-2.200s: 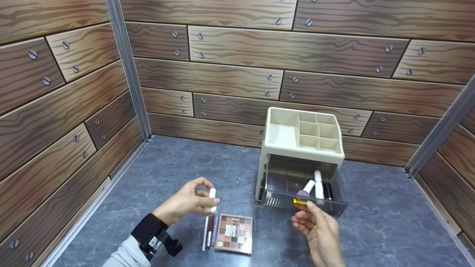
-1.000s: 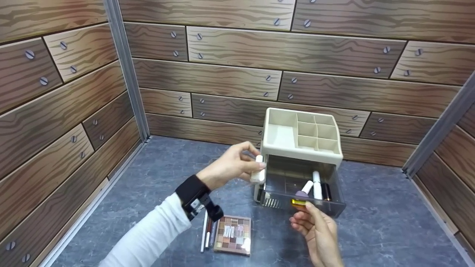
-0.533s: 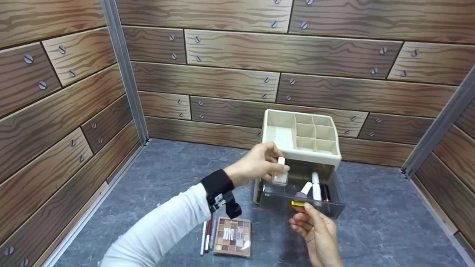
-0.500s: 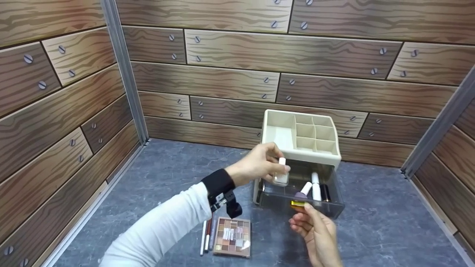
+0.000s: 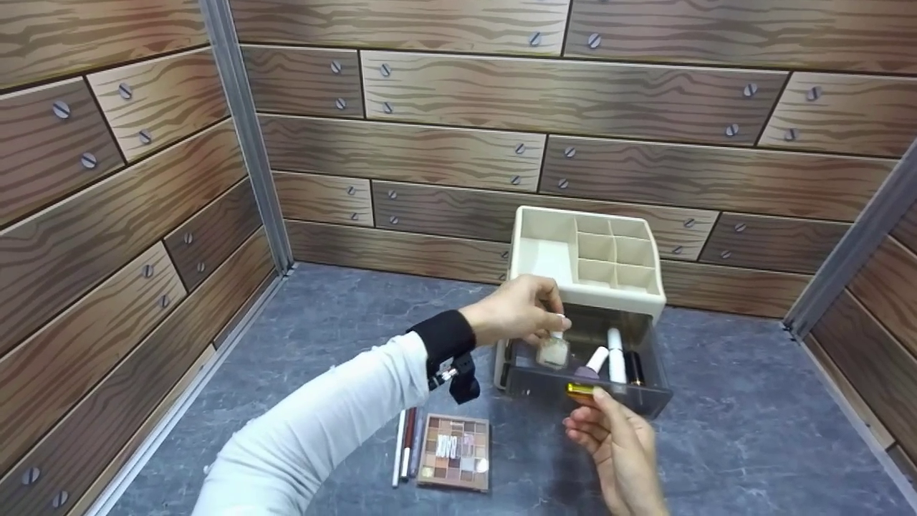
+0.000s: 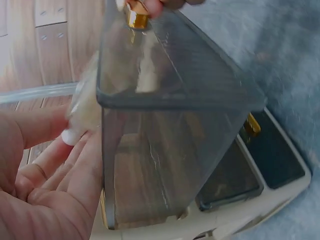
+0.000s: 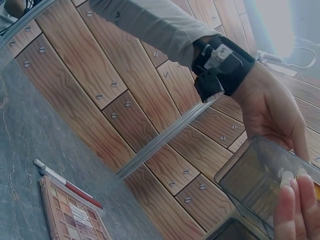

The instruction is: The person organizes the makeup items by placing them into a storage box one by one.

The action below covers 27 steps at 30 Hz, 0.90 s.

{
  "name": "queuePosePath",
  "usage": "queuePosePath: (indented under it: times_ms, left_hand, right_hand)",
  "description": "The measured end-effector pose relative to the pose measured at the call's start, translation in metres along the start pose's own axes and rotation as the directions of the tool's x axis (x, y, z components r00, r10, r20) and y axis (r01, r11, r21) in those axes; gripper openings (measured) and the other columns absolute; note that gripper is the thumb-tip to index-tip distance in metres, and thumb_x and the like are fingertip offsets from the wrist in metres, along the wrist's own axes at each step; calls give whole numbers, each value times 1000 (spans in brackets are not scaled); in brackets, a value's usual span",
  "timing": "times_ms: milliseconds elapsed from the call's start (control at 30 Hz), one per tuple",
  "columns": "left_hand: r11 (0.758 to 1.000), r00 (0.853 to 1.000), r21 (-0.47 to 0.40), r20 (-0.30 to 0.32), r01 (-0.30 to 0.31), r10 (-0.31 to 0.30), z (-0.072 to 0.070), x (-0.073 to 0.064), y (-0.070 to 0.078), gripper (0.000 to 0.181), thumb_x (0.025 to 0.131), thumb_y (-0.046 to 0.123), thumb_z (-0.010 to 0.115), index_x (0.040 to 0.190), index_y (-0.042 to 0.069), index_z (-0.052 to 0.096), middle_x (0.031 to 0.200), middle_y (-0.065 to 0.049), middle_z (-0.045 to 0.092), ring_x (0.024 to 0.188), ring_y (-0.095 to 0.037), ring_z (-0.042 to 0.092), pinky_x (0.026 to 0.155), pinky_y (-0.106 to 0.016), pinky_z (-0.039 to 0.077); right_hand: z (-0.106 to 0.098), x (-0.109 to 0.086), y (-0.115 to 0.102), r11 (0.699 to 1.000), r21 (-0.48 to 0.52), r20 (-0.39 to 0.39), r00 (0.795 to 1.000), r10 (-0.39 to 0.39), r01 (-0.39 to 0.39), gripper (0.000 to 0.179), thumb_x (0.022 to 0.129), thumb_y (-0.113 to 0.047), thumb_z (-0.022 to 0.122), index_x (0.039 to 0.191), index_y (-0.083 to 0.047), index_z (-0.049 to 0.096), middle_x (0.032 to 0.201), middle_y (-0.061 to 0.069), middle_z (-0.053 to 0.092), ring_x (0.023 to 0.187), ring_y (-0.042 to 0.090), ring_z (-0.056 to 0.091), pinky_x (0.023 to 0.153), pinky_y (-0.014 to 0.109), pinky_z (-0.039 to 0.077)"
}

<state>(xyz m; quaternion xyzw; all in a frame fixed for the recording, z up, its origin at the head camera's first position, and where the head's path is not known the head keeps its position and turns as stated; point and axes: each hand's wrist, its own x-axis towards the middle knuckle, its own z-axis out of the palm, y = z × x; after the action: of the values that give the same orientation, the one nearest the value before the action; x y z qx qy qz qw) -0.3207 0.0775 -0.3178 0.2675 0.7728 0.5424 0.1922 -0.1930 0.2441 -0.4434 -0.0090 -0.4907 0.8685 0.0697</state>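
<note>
Head view, clear bottle [image 5: 553, 354], cream-coloured inside, white cap [image 5: 557, 334], slightly tilted

Glaring white light [image 7: 272, 25] high in right wrist view, left one hazy.

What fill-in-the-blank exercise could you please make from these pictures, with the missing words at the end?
The left hand holds the nail polish bottle, whose cap is ____.
The right hand grips the gold handle of the open ____.
In the head view, the eyeshadow palette lies to the ____ of the slim cosmetic sticks.
The white tube is between the purple bottle and a ____ tube.

Missing words: white; drawer; right; black.
</note>
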Motion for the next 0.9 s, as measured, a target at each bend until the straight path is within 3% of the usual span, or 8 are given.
queuePosePath:
  times_ms: [100, 167, 333, 467, 533, 633, 733, 900]
  left_hand:
    - [987, 1000, 163, -2, -11, 11, 4, 4, 3, 16, 95, 2, 74, 87, 5, 60, 79, -1, 62, 64, -12, 61, 60, -26, 62]
    - [958, 1000, 288, -3, -15, 17, 8, 7, 5, 19, 94, 3, 75, 85, 6, 59, 77, 1, 59, 61, -10, 59, 58, -25, 61]
    - [850, 1000, 527, 0, 1, -2, 17, 15, 9, 25, 93, 9, 77, 79, 12, 57, 69, 4, 57, 53, -8, 57, 52, -20, 56]
    - [766, 1000, 642, -2, 21, -25, 23, 20, 10, 28, 92, 13, 78, 76, 15, 56, 66, 5, 57, 51, -7, 56, 51, -18, 52]
    - [772, 998, 633, -13, 56, -61, 25, 23, 9, 28, 92, 10, 77, 74, 14, 55, 66, 3, 59, 50, -8, 58, 51, -19, 55]
    - [810, 992, 574, -29, 119, -126, 28, 25, 9, 29, 91, 5, 76, 73, 11, 54, 68, -1, 63, 53, -12, 67, 51, -21, 59]
    - [803, 987, 575, -45, 153, -156, 30, 25, 9, 28, 91, 5, 76, 74, 10, 54, 69, -3, 66, 57, -14, 72, 53, -23, 61]
    - [666, 993, 737, -73, 117, -93, 33, 22, 13, 27, 88, 9, 76, 71, 14, 55, 72, -1, 69, 57, -11, 69, 52, -19, 56]
  right_hand:
    - [-1, 0, 0, 1000, -2, 8, 1000, -2, 2, 34, 112, -15, 48, 95, -7, 76, 76, 0, 74, 71, 13, 75, 67, 24, 64]
    - [-1, 0, 1, 1000, 2, 11, 1000, 0, 0, 33, 112, -15, 48, 95, -6, 76, 76, 0, 74, 71, 13, 75, 68, 24, 64]
    - [1, 0, 0, 1000, 10, -2, 1000, 3, -3, 33, 111, -16, 49, 94, -7, 76, 75, 0, 74, 70, 13, 75, 68, 24, 64]
    - [3, 0, -1, 1000, 11, -5, 1000, -4, 4, 33, 111, -15, 49, 94, -7, 76, 74, 0, 74, 69, 13, 75, 67, 24, 64]
    - [3, 0, -2, 1000, 10, -8, 1000, -2, 2, 32, 111, -16, 50, 93, -7, 76, 74, 0, 74, 69, 13, 75, 66, 24, 64]
    - [4, -1, -3, 1000, 8, -9, 1000, -4, 4, 32, 111, -16, 51, 93, -7, 76, 74, 0, 74, 69, 13, 75, 66, 23, 64]
    - [3, -1, -3, 1000, 11, 0, 1000, -9, 9, 32, 111, -16, 51, 93, -6, 76, 75, 1, 74, 69, 14, 75, 66, 24, 64]
    - [1, -2, -1, 1000, 19, 13, 1000, -24, 23, 32, 111, -15, 50, 94, -6, 76, 75, 1, 74, 70, 14, 75, 66, 24, 64]
